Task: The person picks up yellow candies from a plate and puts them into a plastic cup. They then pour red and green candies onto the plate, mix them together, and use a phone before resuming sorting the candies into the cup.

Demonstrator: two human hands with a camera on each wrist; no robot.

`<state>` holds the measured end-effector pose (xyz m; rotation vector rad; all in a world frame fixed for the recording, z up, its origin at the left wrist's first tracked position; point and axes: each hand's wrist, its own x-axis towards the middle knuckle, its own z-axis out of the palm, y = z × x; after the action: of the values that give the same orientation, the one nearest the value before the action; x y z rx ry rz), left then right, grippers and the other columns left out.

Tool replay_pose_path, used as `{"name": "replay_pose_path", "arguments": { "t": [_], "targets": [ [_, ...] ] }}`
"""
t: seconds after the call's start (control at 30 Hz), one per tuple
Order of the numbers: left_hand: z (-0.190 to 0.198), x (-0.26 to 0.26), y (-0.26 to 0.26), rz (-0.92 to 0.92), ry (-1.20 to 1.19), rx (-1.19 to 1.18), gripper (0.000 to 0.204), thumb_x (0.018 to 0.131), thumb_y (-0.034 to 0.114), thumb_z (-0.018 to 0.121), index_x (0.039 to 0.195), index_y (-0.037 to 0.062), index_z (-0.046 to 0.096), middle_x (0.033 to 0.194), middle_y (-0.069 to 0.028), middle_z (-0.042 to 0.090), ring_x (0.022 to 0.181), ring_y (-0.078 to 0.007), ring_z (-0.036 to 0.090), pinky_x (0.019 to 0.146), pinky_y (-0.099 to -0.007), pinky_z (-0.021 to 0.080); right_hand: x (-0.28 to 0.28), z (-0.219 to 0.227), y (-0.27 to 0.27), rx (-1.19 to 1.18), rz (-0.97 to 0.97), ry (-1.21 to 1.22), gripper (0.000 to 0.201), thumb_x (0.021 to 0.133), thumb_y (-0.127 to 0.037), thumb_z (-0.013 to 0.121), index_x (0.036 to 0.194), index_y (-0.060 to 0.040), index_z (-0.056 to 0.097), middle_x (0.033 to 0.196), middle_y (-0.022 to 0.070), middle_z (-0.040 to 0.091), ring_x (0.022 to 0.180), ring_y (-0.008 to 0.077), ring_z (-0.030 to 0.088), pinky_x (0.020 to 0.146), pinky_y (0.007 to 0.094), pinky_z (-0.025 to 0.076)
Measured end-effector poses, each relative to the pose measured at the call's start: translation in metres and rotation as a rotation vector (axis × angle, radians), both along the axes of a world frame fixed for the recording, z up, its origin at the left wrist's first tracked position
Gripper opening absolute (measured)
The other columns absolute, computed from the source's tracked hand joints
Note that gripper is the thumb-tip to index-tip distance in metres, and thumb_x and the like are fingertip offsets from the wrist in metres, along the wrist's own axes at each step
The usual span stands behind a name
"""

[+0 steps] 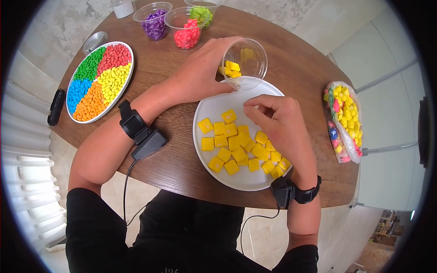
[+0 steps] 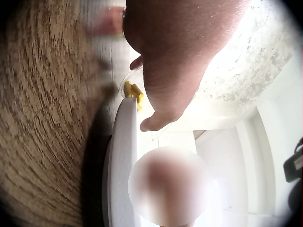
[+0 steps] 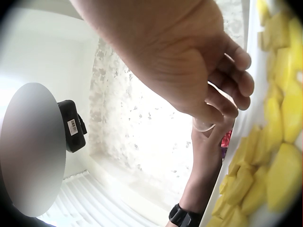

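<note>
Holding cup (image 1: 258, 77), probably light and dentable, by its side in left hand (image 1: 205, 69) at twelve o'clock of plate (image 1: 246, 181); curling right hand (image 1: 281, 117) at two, cannot tell if pinching. Pinch yellow candies (image 1: 233, 143), likely firm, spread towards six, by opposite edges.

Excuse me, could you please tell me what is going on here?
A person's left hand grips a clear cup with a few yellow pieces inside, by the far edge of a white plate. Their right hand hovers over the plate, loosely curled, with nothing visible in its grasp. Many yellow squares lie on the plate.
</note>
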<state>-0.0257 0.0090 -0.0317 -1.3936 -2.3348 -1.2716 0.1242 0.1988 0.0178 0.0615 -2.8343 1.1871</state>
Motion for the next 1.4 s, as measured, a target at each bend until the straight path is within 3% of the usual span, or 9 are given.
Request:
{"name": "replay_pose_path", "arguments": {
  "t": [0.03, 0.1, 0.2, 0.3, 0.43, 0.7, 0.9, 1.4],
  "targets": [
    [0.000, 0.000, 0.000, 0.002, -0.001, 0.000, 0.097, 0.070, 0.009, 0.090, 0.155, 0.0096, 0.042, 0.154, -0.0124, 0.050, 0.144, -0.0315, 0.047, 0.120, -0.0427, 0.039, 0.001, 0.000, -0.001, 0.000, 0.002, -0.001, 0.021, 0.092, -0.015, 0.071, 0.103, 0.0006, 0.078, 0.069, 0.0152, 0.067, 0.056, 0.0247, 0.062, 0.060, 0.0365, 0.050],
    [0.000, 0.000, 0.000, -0.006, 0.016, 0.002, 0.097, 0.070, 0.010, 0.090, 0.155, 0.0096, 0.042, 0.154, -0.0127, 0.050, 0.144, -0.0319, 0.047, 0.121, -0.0428, 0.039, 0.002, -0.001, -0.006, 0.053, 0.067, 0.000, 0.023, 0.092, -0.014, 0.068, 0.111, -0.0031, 0.078, 0.081, 0.0173, 0.070, 0.072, 0.0295, 0.068, 0.068, 0.0409, 0.053],
    [-0.001, -0.001, 0.001, 0.001, 0.016, 0.000, 0.097, 0.070, 0.009, 0.090, 0.155, 0.0096, 0.042, 0.154, -0.0131, 0.050, 0.144, -0.0322, 0.047, 0.121, -0.0429, 0.039, 0.001, -0.010, -0.010, 0.109, 0.160, 0.031, 0.027, 0.093, -0.012, 0.066, 0.117, -0.0060, 0.077, 0.090, 0.0173, 0.069, 0.085, 0.0316, 0.069, 0.078, 0.0432, 0.053],
    [-0.001, 0.000, 0.000, 0.001, 0.014, 0.005, 0.096, 0.071, 0.009, 0.089, 0.155, 0.0096, 0.042, 0.154, -0.0133, 0.050, 0.144, -0.0323, 0.047, 0.121, -0.0430, 0.039, 0.002, -0.006, -0.015, 0.212, 0.161, -0.022, 0.028, 0.094, -0.011, 0.064, 0.118, -0.0077, 0.077, 0.091, 0.0167, 0.068, 0.090, 0.0329, 0.068, 0.082, 0.0440, 0.052],
    [-0.001, 0.000, 0.000, 0.004, 0.019, 0.006, 0.096, 0.071, 0.009, 0.089, 0.155, 0.0095, 0.042, 0.154, -0.0132, 0.050, 0.144, -0.0320, 0.047, 0.121, -0.0428, 0.039, 0.002, -0.007, -0.014, 0.186, 0.148, -0.027, 0.026, 0.092, -0.011, 0.066, 0.115, -0.0074, 0.078, 0.088, 0.0153, 0.067, 0.086, 0.0324, 0.068, 0.080, 0.0436, 0.053],
    [-0.001, -0.001, 0.001, -0.005, 0.008, 0.014, 0.095, 0.071, 0.009, 0.089, 0.154, 0.0090, 0.042, 0.154, -0.0128, 0.050, 0.144, -0.0314, 0.047, 0.121, -0.0425, 0.039, -0.003, -0.009, -0.005, 0.050, -0.031, 0.055, 0.014, 0.079, -0.008, 0.075, 0.090, 0.0000, 0.070, 0.080, 0.0140, 0.066, 0.073, 0.0286, 0.066, 0.069, 0.0411, 0.053],
    [0.000, 0.000, 0.000, -0.006, -0.001, 0.007, 0.096, 0.071, 0.009, 0.089, 0.154, 0.0090, 0.042, 0.154, -0.0127, 0.051, 0.144, -0.0315, 0.048, 0.121, -0.0425, 0.039, -0.003, -0.010, 0.003, 0.186, -0.049, 0.030, 0.016, 0.080, -0.009, 0.074, 0.093, 0.0004, 0.074, 0.076, 0.0155, 0.068, 0.069, 0.0294, 0.066, 0.067, 0.0399, 0.053],
    [-0.002, -0.001, 0.001, 0.007, 0.012, 0.007, 0.096, 0.070, 0.008, 0.088, 0.154, 0.0091, 0.043, 0.153, -0.0126, 0.051, 0.144, -0.0312, 0.048, 0.120, -0.0427, 0.039, -0.002, -0.005, -0.001, 0.195, -0.048, -0.061, 0.017, 0.082, -0.012, 0.074, 0.095, -0.0005, 0.075, 0.075, 0.0141, 0.069, 0.068, 0.0287, 0.067, 0.067, 0.0403, 0.053]
  ]
}}
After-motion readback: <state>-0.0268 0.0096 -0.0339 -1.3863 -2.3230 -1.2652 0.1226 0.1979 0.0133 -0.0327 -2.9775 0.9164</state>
